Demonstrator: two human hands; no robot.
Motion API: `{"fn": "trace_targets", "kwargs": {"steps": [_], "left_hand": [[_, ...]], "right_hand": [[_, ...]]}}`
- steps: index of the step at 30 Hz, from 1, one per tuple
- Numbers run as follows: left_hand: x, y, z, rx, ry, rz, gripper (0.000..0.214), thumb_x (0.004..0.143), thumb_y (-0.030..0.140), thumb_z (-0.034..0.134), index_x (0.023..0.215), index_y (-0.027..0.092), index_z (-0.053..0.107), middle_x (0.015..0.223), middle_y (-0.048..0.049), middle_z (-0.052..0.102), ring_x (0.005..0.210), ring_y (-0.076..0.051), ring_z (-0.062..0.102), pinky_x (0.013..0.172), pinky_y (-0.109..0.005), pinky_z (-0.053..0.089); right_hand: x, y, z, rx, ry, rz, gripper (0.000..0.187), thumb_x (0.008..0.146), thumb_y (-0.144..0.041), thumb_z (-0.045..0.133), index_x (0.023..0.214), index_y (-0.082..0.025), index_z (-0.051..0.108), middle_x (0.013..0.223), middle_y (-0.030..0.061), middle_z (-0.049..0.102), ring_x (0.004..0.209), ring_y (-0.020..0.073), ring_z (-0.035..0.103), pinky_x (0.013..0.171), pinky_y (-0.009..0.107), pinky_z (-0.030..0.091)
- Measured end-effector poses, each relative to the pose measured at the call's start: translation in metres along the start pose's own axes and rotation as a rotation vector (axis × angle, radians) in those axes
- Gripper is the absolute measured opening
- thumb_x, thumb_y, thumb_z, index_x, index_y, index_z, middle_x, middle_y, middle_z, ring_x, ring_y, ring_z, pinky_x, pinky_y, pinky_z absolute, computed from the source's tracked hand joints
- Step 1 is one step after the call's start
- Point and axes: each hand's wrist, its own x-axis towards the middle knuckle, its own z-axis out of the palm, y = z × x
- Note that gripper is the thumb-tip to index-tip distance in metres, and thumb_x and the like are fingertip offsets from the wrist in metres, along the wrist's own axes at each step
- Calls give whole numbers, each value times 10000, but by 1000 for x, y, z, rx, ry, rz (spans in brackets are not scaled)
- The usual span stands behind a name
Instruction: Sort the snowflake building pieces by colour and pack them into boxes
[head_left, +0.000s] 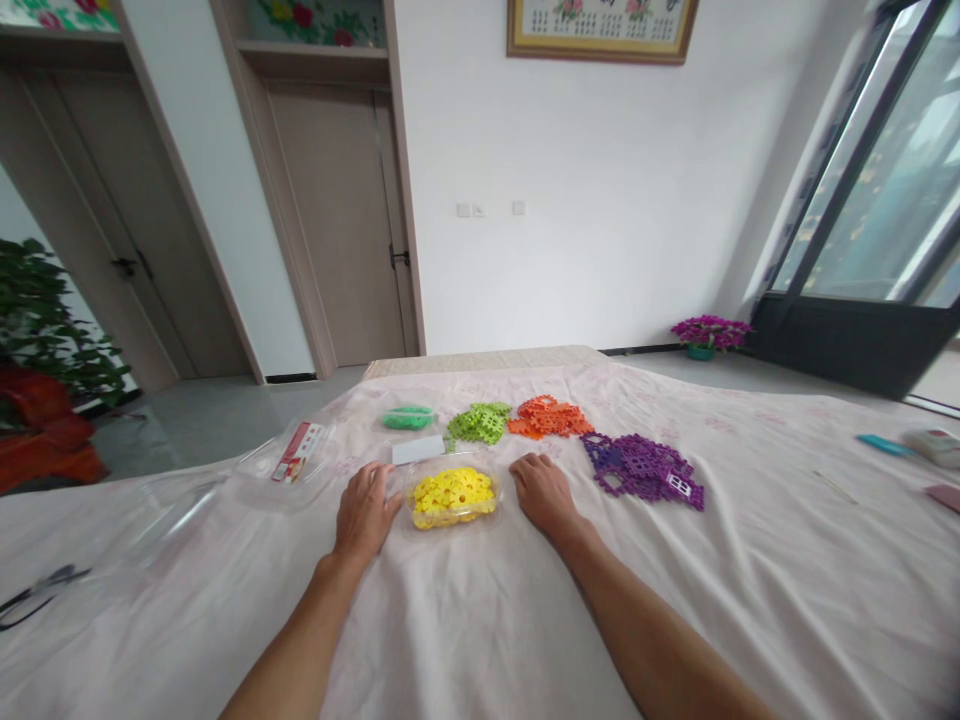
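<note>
A clear plastic box stands on the cloth between my hands. It holds a heap of yellow flower-shaped plastic pieces. My left hand rests at the box's left side, thumb apart and close to its wall; whether it touches cannot be made out. To the right of the box, my right hand lies palm down on the cloth, fingers loosely bent, with nothing seen in it. Beyond the hands are piles of light green pieces, orange pieces and purple pieces.
Green pieces sit in a clear container behind a white card. A transparent container with a red label lies left. Dark-framed glasses are at the left edge; a blue item and a thin stick lie right.
</note>
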Motion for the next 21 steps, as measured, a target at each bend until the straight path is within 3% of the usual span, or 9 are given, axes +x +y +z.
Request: {"fn": "trace_targets", "kwargs": {"steps": [5,9,15,21], "left_hand": [[19,-4,6,71,-75,-374,481,928,469,388,1224,160,607,1219,-180,601,1140,-311,558,943,-421,429],[39,-6,10,80,-128,-527,462,875,437,437,1161,150,659,1201,-220,588,1106,-371,581,880,-462,459],[58,-9,7,56,-252,-606,433,813,361,472,1086,109,694,1201,-254,583,1074,-392,615,821,-456,489],[54,-12,0,25,-311,-608,413,789,374,499,1048,119,696,1192,-254,604,985,-366,663,776,-460,506]], "right_hand": [[1,1,2,-7,15,2,299,982,-271,385,1008,-235,682,1088,67,648,1010,193,535,867,283,363],[1,1,3,-10,12,10,302,985,-280,385,1009,-233,682,1086,76,650,1012,198,535,874,287,359],[2,2,4,-3,14,12,298,983,-274,386,1006,-229,680,1075,77,645,1012,196,531,867,285,355],[2,1,5,0,9,13,295,982,-268,387,1003,-229,678,1076,77,640,1014,194,526,870,284,352]]}}
